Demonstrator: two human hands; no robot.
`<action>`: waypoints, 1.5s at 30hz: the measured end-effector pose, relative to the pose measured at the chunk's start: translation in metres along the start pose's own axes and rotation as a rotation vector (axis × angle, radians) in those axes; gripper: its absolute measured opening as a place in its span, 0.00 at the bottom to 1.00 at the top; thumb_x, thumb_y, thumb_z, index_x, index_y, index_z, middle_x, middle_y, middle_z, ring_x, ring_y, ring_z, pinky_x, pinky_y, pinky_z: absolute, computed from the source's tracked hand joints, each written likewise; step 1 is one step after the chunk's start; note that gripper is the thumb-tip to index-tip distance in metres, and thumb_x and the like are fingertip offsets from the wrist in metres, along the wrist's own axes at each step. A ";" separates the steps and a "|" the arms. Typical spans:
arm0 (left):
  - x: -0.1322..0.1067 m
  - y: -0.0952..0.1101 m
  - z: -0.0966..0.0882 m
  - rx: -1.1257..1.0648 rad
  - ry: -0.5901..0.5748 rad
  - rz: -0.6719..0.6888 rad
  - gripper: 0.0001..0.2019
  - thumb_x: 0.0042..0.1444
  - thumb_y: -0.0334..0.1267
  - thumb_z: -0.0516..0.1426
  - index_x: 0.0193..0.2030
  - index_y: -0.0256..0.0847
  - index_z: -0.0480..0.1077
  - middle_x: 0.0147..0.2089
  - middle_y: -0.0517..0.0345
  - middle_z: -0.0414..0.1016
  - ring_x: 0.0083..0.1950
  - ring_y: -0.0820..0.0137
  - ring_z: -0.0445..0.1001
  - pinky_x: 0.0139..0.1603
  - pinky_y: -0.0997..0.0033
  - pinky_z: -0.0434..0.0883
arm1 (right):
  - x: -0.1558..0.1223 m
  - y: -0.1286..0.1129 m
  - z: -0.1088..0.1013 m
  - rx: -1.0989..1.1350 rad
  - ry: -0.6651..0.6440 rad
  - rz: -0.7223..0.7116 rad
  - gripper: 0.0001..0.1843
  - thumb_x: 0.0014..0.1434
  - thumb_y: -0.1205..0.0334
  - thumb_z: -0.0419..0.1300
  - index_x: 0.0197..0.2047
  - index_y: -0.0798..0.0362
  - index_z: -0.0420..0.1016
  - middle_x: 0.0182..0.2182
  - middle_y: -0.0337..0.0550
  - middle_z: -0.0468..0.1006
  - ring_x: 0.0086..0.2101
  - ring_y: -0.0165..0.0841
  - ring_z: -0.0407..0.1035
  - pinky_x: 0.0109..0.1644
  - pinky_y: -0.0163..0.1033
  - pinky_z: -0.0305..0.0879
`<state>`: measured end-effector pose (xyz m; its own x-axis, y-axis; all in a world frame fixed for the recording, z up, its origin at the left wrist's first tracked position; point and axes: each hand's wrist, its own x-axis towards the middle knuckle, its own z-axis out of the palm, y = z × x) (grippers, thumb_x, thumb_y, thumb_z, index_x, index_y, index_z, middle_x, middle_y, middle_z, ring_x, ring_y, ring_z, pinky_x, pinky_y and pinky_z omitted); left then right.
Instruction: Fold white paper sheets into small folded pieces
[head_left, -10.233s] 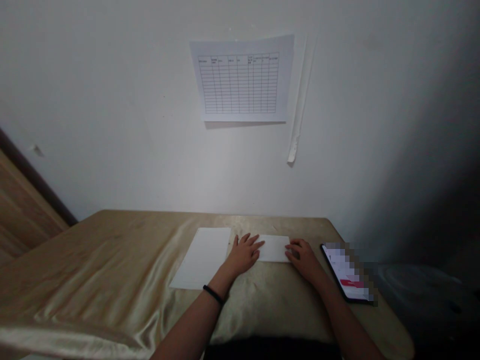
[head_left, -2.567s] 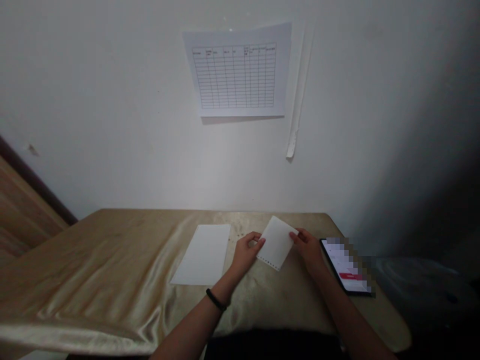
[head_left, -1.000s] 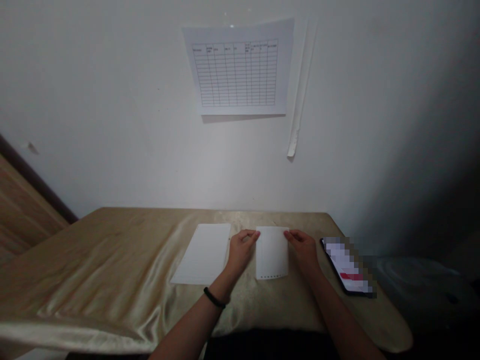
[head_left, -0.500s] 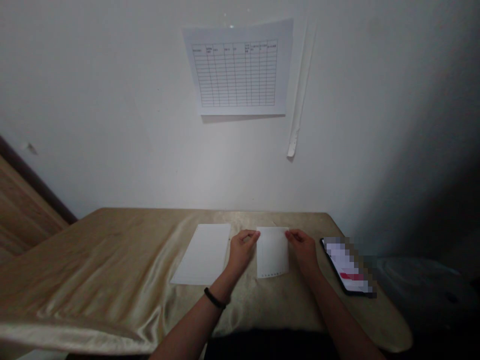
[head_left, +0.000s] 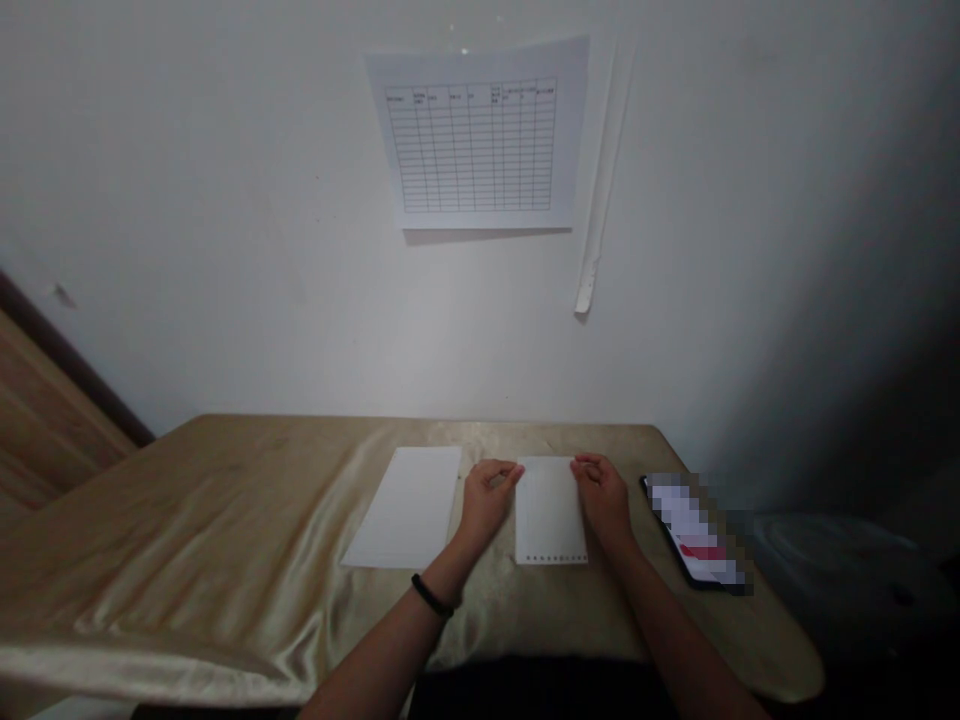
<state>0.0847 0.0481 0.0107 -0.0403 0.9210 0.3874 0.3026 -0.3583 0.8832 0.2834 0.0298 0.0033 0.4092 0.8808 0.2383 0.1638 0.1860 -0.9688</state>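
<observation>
A small white sheet of paper (head_left: 550,510) with a row of punched holes along its near edge lies on the table (head_left: 225,520). My left hand (head_left: 486,497), a black band on its wrist, pinches the sheet's far left corner. At the far right corner my right hand (head_left: 601,495) pinches it the same way. Both hands have their fingers curled closed on the paper's top edge.
A larger white sheet (head_left: 405,507) lies flat just left of my left hand. A phone (head_left: 694,535) with a lit screen rests to the right, near the table's edge. A printed grid sheet (head_left: 476,145) hangs on the wall behind, and shiny golden cloth covers the table.
The paper, held crosswise and then tilted in the air, has been turned lengthwise and lowered flat onto the table. Over the last second it settled a little nearer and to the right.
</observation>
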 end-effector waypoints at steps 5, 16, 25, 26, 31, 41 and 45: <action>0.003 -0.005 0.000 0.153 0.004 0.009 0.09 0.55 0.44 0.62 0.33 0.43 0.81 0.37 0.53 0.83 0.45 0.60 0.77 0.60 0.51 0.63 | 0.005 0.013 -0.002 -0.114 -0.084 -0.010 0.17 0.53 0.45 0.63 0.36 0.51 0.78 0.32 0.47 0.84 0.35 0.43 0.78 0.40 0.45 0.70; 0.001 -0.021 0.003 0.718 -0.210 0.117 0.07 0.62 0.39 0.58 0.37 0.43 0.78 0.43 0.52 0.79 0.53 0.54 0.71 0.66 0.30 0.42 | 0.004 0.024 -0.002 -0.896 -0.140 -0.206 0.06 0.59 0.59 0.61 0.36 0.48 0.80 0.42 0.48 0.78 0.49 0.46 0.66 0.50 0.48 0.58; 0.001 -0.017 0.002 0.774 -0.295 0.149 0.13 0.61 0.35 0.59 0.52 0.48 0.72 0.54 0.52 0.74 0.60 0.53 0.65 0.66 0.31 0.46 | 0.003 0.021 -0.004 -0.979 -0.229 -0.318 0.05 0.60 0.62 0.62 0.39 0.47 0.79 0.45 0.45 0.78 0.50 0.43 0.65 0.53 0.47 0.54; 0.002 -0.017 0.002 0.758 -0.320 0.168 0.11 0.61 0.35 0.59 0.50 0.49 0.73 0.54 0.53 0.75 0.60 0.52 0.64 0.66 0.30 0.45 | 0.003 0.020 -0.005 -0.987 -0.246 -0.340 0.04 0.60 0.63 0.62 0.37 0.48 0.79 0.44 0.44 0.78 0.50 0.42 0.66 0.54 0.47 0.53; 0.004 -0.017 -0.003 0.737 -0.393 0.211 0.06 0.64 0.37 0.57 0.43 0.48 0.77 0.53 0.55 0.78 0.61 0.53 0.64 0.65 0.25 0.43 | 0.006 0.014 -0.007 -1.026 -0.311 -0.365 0.06 0.62 0.64 0.60 0.37 0.47 0.80 0.44 0.42 0.80 0.50 0.40 0.66 0.60 0.51 0.48; 0.008 -0.016 -0.015 0.806 -0.548 0.126 0.14 0.60 0.48 0.61 0.53 0.55 0.74 0.66 0.59 0.68 0.68 0.50 0.58 0.64 0.19 0.42 | 0.013 0.002 -0.024 -1.045 -0.511 -0.337 0.10 0.62 0.61 0.60 0.44 0.43 0.81 0.50 0.40 0.79 0.54 0.42 0.65 0.62 0.52 0.49; 0.008 -0.016 -0.019 0.810 -0.606 0.106 0.20 0.57 0.52 0.62 0.56 0.57 0.72 0.69 0.59 0.65 0.70 0.46 0.55 0.62 0.16 0.41 | 0.013 0.000 -0.030 -1.047 -0.574 -0.324 0.13 0.59 0.60 0.62 0.48 0.42 0.80 0.53 0.40 0.77 0.56 0.43 0.64 0.63 0.53 0.49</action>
<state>0.0612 0.0586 0.0050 0.4458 0.8934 0.0558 0.8394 -0.4389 0.3205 0.3155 0.0283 0.0086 -0.1934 0.9715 0.1370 0.9312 0.2257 -0.2864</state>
